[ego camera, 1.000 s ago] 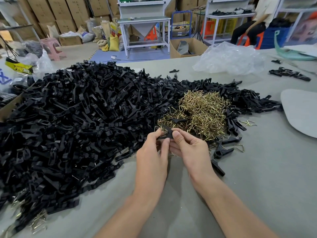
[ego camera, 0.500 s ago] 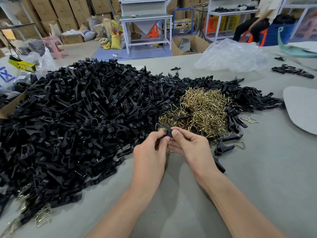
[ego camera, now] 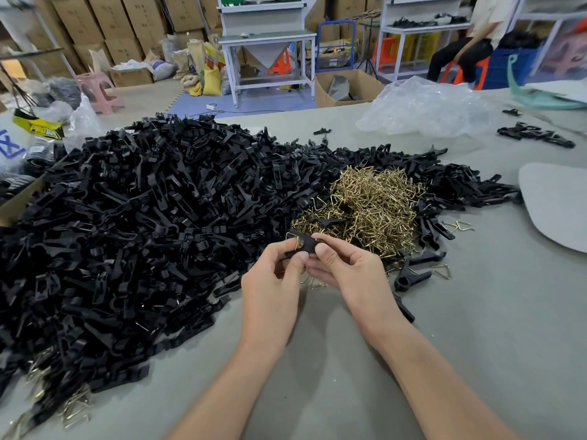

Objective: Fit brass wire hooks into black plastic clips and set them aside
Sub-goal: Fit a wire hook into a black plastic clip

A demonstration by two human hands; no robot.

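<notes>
Both hands meet at the table's middle on one black plastic clip (ego camera: 305, 245) with a brass wire hook (ego camera: 291, 237) showing at its left end. My left hand (ego camera: 273, 287) pinches the clip from the left and my right hand (ego camera: 349, 271) pinches it from the right, thumb on top. Just beyond lies a heap of loose brass wire hooks (ego camera: 371, 208). A very large pile of black plastic clips (ego camera: 133, 236) fills the left and the far side of the grey table (ego camera: 476, 344). Clips with brass hooks showing lie at the pile's near left edge (ego camera: 73, 404).
Loose clips (ego camera: 413, 274) and single hooks (ego camera: 441, 271) lie right of my hands. Crumpled clear plastic (ego camera: 425, 106) sits far right, a small clip group (ego camera: 536, 136) beyond it, a pale flat sheet (ego camera: 559, 204) at the right edge. A cardboard box edge (ego camera: 19, 201) is at left. A seated person (ego camera: 467, 42) is behind.
My hands have stayed in the same place, both still working on the one clip. The brass hook now shows more plainly at the clip's left end.
</notes>
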